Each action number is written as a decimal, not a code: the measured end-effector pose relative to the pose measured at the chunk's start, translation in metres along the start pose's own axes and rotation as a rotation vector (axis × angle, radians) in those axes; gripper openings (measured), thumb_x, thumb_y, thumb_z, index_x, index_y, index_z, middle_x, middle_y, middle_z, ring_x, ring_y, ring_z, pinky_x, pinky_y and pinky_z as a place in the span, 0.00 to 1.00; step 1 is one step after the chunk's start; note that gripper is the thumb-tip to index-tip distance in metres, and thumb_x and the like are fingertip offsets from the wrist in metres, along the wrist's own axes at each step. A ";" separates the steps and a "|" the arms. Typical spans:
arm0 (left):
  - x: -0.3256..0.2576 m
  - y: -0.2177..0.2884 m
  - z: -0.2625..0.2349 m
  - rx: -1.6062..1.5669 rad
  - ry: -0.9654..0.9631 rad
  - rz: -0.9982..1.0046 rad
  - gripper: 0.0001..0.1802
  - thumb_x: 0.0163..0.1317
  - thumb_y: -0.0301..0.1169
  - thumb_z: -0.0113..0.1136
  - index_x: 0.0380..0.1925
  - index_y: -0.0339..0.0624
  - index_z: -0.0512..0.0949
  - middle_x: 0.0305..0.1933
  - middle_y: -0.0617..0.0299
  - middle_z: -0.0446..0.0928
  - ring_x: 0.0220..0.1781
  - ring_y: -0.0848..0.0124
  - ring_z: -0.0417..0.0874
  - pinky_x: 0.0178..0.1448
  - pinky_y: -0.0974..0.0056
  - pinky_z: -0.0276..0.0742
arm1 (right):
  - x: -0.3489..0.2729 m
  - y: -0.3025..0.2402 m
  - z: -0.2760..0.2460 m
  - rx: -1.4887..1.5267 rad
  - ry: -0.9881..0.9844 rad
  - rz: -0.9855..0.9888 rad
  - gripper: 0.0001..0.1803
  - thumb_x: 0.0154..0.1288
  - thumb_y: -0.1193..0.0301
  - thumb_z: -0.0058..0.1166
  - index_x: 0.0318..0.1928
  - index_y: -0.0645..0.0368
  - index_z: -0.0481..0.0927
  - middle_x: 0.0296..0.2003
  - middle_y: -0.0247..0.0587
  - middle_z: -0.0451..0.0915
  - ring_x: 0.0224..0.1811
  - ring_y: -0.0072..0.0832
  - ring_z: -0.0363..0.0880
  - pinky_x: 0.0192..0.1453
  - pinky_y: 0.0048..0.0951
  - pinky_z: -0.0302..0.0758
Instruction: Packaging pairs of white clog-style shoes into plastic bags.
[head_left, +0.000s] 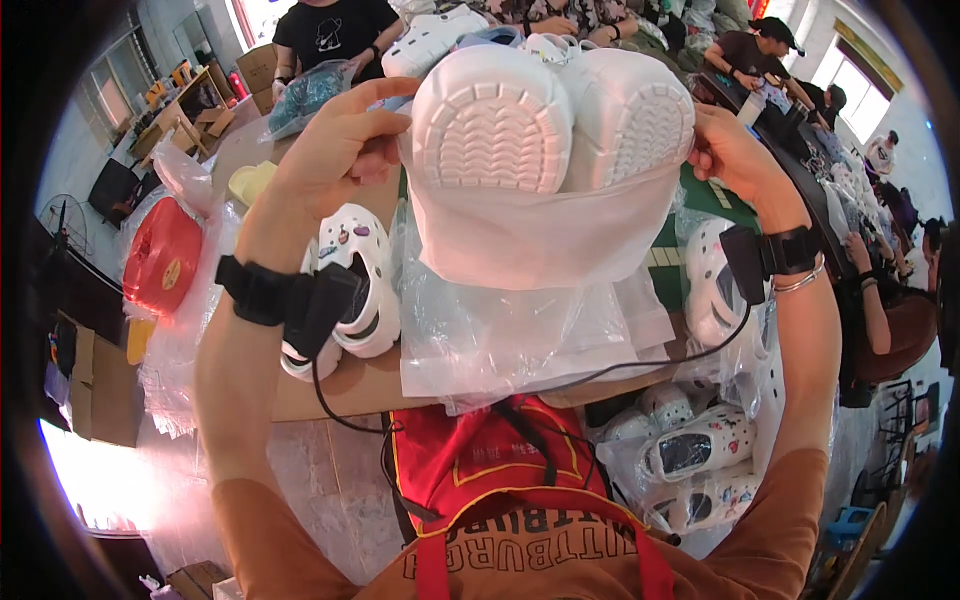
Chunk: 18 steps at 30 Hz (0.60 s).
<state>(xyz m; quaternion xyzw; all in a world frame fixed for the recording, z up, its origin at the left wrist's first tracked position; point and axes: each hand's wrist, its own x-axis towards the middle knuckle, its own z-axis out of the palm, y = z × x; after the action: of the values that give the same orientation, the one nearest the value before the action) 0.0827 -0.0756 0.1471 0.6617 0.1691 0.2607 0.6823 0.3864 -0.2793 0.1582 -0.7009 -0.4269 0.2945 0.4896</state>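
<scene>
Here, white clogs (pixel 495 125) sit between our left fingers (pixel 382 124) and right fingers (pixel 704 160), soles toward us, partly inside a white bag (pixel 540 240). The left ones are partly spread, the right curled; we can't tell what they pinch. Below them, clear sleeves (pixel 480 345) and decorated clogs (pixel 378 255) lie on the desk (pixel 340 397).

Place: a workshop, apparently shoe-packing
Shoes: white pair (pixel 500 125) partly in a bag (pixel 545 235)
Right: several people (pixel 738 55) at work
Left: cardboard boxes (pixel 105 390)
</scene>
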 end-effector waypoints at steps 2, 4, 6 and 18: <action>0.006 -0.015 0.001 0.033 -0.009 -0.003 0.20 0.58 0.22 0.48 0.52 0.33 0.66 0.24 0.64 0.73 0.14 0.84 0.65 0.14 0.78 0.52 | 0.001 0.006 0.001 0.136 0.117 0.034 0.15 0.59 0.56 0.47 0.23 0.53 0.72 0.16 0.28 0.68 0.14 0.12 0.62 0.19 0.19 0.62; 0.004 -0.008 0.020 0.111 0.034 -0.035 0.20 0.57 0.23 0.48 0.52 0.33 0.66 0.22 0.63 0.71 0.14 0.83 0.63 0.16 0.78 0.52 | 0.005 0.020 0.004 0.089 0.102 0.077 0.15 0.59 0.57 0.46 0.23 0.54 0.72 0.16 0.28 0.68 0.14 0.13 0.62 0.19 0.19 0.62; 0.011 -0.011 0.010 -0.078 0.017 0.044 0.21 0.57 0.22 0.48 0.52 0.33 0.66 0.21 0.64 0.70 0.14 0.83 0.62 0.16 0.77 0.52 | 0.001 0.021 0.013 0.036 0.104 0.122 0.15 0.60 0.58 0.45 0.22 0.54 0.72 0.15 0.28 0.65 0.12 0.16 0.59 0.19 0.21 0.62; 0.039 0.032 0.002 0.335 0.238 0.201 0.22 0.54 0.23 0.47 0.52 0.35 0.69 0.22 0.59 0.72 0.16 0.79 0.67 0.17 0.74 0.58 | 0.039 -0.037 -0.035 0.014 0.232 -0.121 0.14 0.58 0.60 0.46 0.20 0.54 0.69 0.12 0.28 0.64 0.11 0.17 0.58 0.14 0.22 0.56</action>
<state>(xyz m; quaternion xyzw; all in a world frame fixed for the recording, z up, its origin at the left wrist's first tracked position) 0.1116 -0.0552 0.1837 0.7439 0.2226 0.3721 0.5086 0.4222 -0.2539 0.2053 -0.6998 -0.4070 0.1843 0.5574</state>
